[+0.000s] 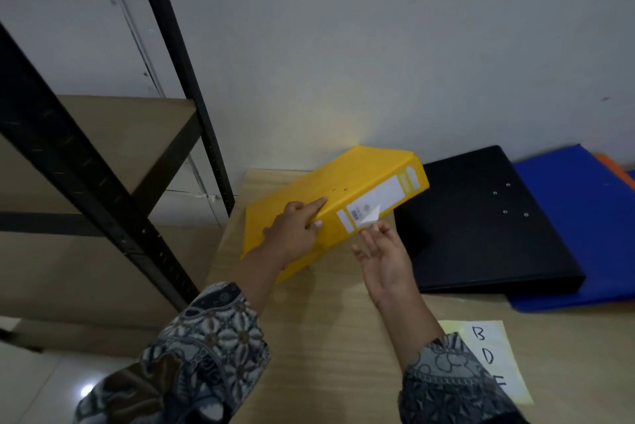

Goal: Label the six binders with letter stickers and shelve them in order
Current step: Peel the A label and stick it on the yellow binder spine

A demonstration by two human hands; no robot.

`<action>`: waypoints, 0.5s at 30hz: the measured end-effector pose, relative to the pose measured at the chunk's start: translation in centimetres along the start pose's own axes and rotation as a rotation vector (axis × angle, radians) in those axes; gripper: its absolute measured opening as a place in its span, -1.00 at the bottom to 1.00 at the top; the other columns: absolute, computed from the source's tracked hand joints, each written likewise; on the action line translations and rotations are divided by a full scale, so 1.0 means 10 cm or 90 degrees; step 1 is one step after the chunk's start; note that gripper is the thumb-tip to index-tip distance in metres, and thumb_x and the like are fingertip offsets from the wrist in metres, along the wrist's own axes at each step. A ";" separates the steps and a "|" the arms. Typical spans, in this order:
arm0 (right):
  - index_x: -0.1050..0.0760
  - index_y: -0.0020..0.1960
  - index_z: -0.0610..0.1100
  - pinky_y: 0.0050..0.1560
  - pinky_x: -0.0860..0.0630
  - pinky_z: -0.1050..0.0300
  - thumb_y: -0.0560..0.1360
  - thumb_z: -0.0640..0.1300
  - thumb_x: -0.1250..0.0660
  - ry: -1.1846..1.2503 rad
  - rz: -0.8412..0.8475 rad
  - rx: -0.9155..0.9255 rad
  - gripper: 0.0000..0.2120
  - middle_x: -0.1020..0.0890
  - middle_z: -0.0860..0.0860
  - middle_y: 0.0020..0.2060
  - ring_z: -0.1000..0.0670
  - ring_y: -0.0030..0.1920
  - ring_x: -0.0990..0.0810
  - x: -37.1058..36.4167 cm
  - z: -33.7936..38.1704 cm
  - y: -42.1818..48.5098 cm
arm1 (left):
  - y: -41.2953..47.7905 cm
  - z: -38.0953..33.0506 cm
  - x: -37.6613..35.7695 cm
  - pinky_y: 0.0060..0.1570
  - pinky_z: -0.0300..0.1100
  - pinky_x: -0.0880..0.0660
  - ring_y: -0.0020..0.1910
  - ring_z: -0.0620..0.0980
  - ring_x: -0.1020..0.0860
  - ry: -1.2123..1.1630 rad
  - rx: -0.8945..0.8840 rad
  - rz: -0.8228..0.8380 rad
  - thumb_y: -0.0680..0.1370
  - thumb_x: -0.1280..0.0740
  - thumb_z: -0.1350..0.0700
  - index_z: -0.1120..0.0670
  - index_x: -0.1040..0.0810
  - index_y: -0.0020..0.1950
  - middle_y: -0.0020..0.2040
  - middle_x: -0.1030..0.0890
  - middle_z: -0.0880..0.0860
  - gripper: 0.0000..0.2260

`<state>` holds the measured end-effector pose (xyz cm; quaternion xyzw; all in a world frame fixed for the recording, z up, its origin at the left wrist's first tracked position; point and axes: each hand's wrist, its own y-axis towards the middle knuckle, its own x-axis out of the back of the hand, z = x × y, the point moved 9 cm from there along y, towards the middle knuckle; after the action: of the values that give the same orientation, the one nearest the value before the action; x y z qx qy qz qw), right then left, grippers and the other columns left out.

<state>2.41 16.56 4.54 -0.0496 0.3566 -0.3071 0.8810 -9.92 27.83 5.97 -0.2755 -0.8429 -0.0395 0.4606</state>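
**Both hands on the yellow binder's spine**

The left hand [292, 233] reaches in from a patterned sleeve [192, 355] and holds the yellow binder [343, 176] at the edge where cover meets spine. Its index finger [316, 204] lies straight along the cover and its thumb [318, 223] presses the spine face, so the edge is clamped between them. The right hand [386, 262] comes up from below with the palm turned inward and the fingers extended and loosely spread. Its fingertips [379, 227] touch the lower corner of a white sticker [369, 217], which sits on the spine's white label [381, 197] with one corner lifted.

The binder lies tilted on the wooden table [309, 337] by the wall, just right of the black shelf rack [86, 167]. Beside it a black binder [488, 217] lies flat, overlapping a blue binder [584, 217]. An orange one [615, 169] is cut off at the right edge.

Any letter on the sticker cannot be made out. The sticker sheet [501, 344] near the right sleeve [446, 379] shows B, D and a partly hidden F, and the sleeve covers its left side
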 end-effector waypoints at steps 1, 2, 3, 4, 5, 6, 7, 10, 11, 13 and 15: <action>-0.40 -0.16 -0.07 -0.14 -0.39 0.14 0.58 -0.28 -0.18 -0.024 0.008 0.017 -0.81 -0.54 0.03 -0.17 0.06 -0.16 -0.49 -0.04 0.07 -0.01 | -0.01 -0.02 0.04 0.31 0.18 -0.28 0.38 0.16 -0.30 -0.030 -0.002 -0.008 0.66 -0.11 -0.03 -0.27 -0.14 0.49 0.49 -0.19 0.02 -0.59; -0.41 -0.18 -0.07 -0.14 -0.38 0.15 0.57 -0.29 -0.19 -0.047 0.018 0.039 -0.80 -0.53 0.03 -0.19 0.08 -0.19 -0.47 -0.09 0.14 -0.03 | -0.03 -0.05 0.09 0.33 0.13 -0.28 0.41 0.14 -0.28 -0.066 -0.002 -0.014 0.66 -0.11 -0.02 -0.26 -0.15 0.49 0.50 -0.19 0.00 -0.59; -0.42 -0.18 -0.08 -0.15 -0.36 0.16 0.57 -0.30 -0.20 -0.069 0.027 0.063 -0.80 -0.52 0.04 -0.20 0.09 -0.22 -0.44 -0.13 0.22 -0.04 | -0.06 -0.08 0.13 0.33 0.05 -0.30 0.42 0.12 -0.27 -0.104 -0.002 -0.019 0.66 -0.11 -0.01 -0.25 -0.16 0.49 0.51 -0.19 -0.02 -0.59; -0.43 -0.18 -0.09 -0.14 -0.35 0.16 0.56 -0.30 -0.21 -0.094 0.036 0.089 -0.81 -0.51 0.05 -0.22 0.10 -0.23 -0.42 -0.18 0.30 -0.07 | -0.09 -0.12 0.18 0.29 -0.04 -0.31 0.42 0.11 -0.27 -0.139 -0.002 -0.024 0.66 -0.11 0.00 -0.23 -0.16 0.49 0.51 -0.19 -0.02 -0.59; -0.44 -0.18 -0.10 -0.13 -0.34 0.17 0.55 -0.30 -0.22 -0.121 0.047 0.114 -0.82 -0.51 0.05 -0.21 0.11 -0.23 -0.41 -0.24 0.38 -0.09 | -0.13 -0.17 0.23 0.27 -0.08 -0.31 0.43 0.10 -0.27 -0.168 -0.005 -0.032 0.66 -0.11 0.01 -0.21 -0.17 0.50 0.51 -0.20 -0.01 -0.59; -0.45 -0.18 -0.11 -0.11 -0.36 0.19 0.55 -0.30 -0.23 -0.148 0.058 0.138 -0.84 -0.51 0.06 -0.18 0.13 -0.21 -0.43 -0.30 0.47 -0.13 | -0.17 -0.21 0.28 0.29 -0.09 -0.30 0.43 0.09 -0.26 -0.189 -0.010 -0.040 0.66 -0.11 0.02 -0.19 -0.16 0.50 0.51 -0.21 0.01 -0.59; -0.45 -0.18 -0.12 -0.10 -0.38 0.22 0.55 -0.30 -0.24 -0.169 0.069 0.161 -0.84 -0.50 0.05 -0.13 0.16 -0.20 -0.45 -0.36 0.55 -0.15 | -0.20 -0.26 0.33 0.33 -0.08 -0.28 0.44 0.09 -0.26 -0.205 -0.014 -0.046 0.66 -0.10 0.01 -0.19 -0.16 0.51 0.50 -0.22 0.02 -0.59; -0.42 -0.21 -0.13 -0.08 -0.43 0.31 0.53 -0.32 -0.24 -0.207 0.106 0.219 -0.83 -0.49 0.05 -0.11 0.22 -0.23 -0.48 -0.55 0.79 -0.24 | -0.33 -0.33 0.42 0.38 0.00 -0.25 0.45 0.09 -0.24 -0.256 0.007 -0.049 0.66 -0.06 -0.05 -0.23 -0.11 0.50 0.50 -0.20 0.02 -0.59; -0.42 -0.21 -0.13 -0.09 -0.43 0.33 0.53 -0.33 -0.24 -0.214 0.117 0.229 -0.82 -0.49 0.08 -0.16 0.23 -0.26 -0.48 -0.60 0.85 -0.26 | -0.38 -0.36 0.45 0.39 0.02 -0.25 0.45 0.08 -0.24 -0.279 0.009 -0.055 0.66 -0.05 -0.07 -0.24 -0.10 0.50 0.50 -0.20 0.02 -0.59; -0.42 -0.22 -0.12 -0.13 -0.44 0.36 0.53 -0.33 -0.24 -0.230 0.141 0.250 -0.81 -0.53 0.11 -0.20 0.27 -0.27 -0.51 -0.72 0.96 -0.32 | -0.46 -0.40 0.52 0.38 0.03 -0.26 0.44 0.07 -0.26 -0.315 0.004 -0.083 0.66 -0.03 -0.09 -0.24 -0.10 0.50 0.49 -0.23 0.01 -0.60; -0.41 -0.24 -0.12 -0.16 -0.46 0.41 0.53 -0.34 -0.24 -0.241 0.180 0.273 -0.79 -0.57 0.09 -0.19 0.31 -0.24 -0.55 -0.84 1.05 -0.39 | -0.56 -0.45 0.60 0.31 -0.04 -0.28 0.42 0.05 -0.28 -0.325 -0.006 -0.123 0.66 0.00 -0.10 -0.23 -0.12 0.50 0.47 -0.26 -0.02 -0.61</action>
<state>2.72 16.86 18.54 0.1308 0.1172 -0.2353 0.9559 -11.81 24.23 14.35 -0.1968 -0.9538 -0.0167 0.2262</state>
